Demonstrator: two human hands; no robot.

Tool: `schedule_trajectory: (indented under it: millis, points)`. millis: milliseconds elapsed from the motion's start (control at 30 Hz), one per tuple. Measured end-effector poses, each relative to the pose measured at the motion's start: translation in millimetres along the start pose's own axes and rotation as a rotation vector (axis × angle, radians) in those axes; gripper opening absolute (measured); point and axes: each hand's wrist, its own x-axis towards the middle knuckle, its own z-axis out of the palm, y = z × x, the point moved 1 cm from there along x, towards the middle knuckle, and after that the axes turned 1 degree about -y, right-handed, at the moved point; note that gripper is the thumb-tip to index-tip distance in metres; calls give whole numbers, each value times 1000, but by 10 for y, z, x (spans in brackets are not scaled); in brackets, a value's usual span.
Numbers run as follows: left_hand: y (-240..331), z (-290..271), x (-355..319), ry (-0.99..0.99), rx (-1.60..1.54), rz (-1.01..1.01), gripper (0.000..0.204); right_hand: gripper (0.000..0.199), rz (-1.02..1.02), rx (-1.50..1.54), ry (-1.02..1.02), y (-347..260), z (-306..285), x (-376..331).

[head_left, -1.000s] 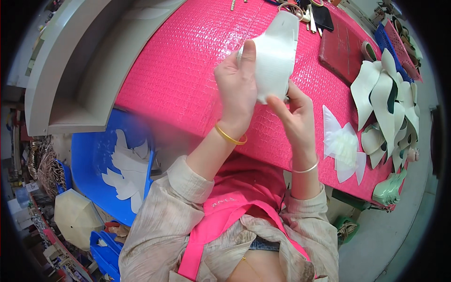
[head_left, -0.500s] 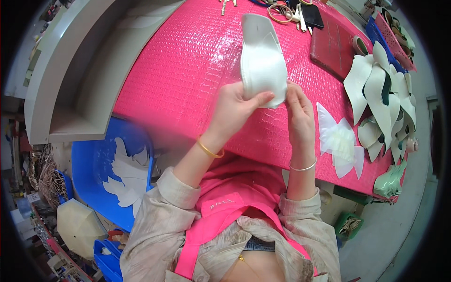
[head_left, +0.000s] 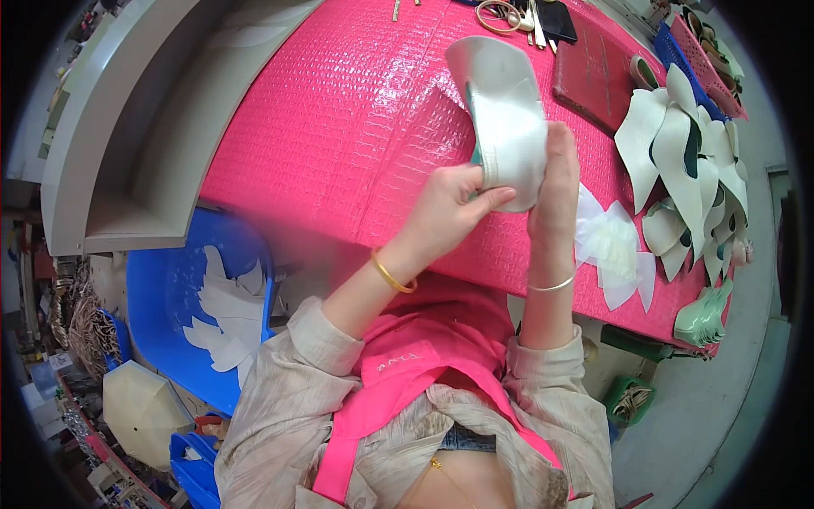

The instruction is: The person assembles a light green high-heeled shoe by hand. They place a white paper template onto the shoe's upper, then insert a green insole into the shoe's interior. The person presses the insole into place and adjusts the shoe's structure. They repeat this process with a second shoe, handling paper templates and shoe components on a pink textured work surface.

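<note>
A white shoe upper on a green last [head_left: 507,114] is held up over the pink textured table [head_left: 339,127]. My left hand [head_left: 449,208] grips its lower end with thumb and fingers. On its right side, my right hand [head_left: 558,182] presses flat against it. A gold bangle sits on the left wrist, a thin bracelet on the right.
A stack of white cut pieces [head_left: 612,250] lies right of my hands. More white uppers [head_left: 687,161] are piled at the far right beside a dark red pad [head_left: 598,72]. Scissors [head_left: 500,15] lie at the back. A blue bin [head_left: 203,305] with white pieces stands lower left.
The white piece has been turned and folded around the last. Both hands moved closer together and clamp it from either side.
</note>
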Motion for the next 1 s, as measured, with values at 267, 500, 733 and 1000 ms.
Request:
schedule_trajectory:
  millis: [267,500,733,1000]
  points:
    - [-135,207,-64,223,125,-1,19,50,195,222,69,182,68,258]
    - [145,-180,16,-42,308,17,25,44,222,500,-147,85,60,154]
    - [420,-614,15,-195,-232,-175,21,48,194,356,-644,-7,49,72]
    - [20,-546,107,438,391,-38,42,11,-467,-409,-237,415,459,284]
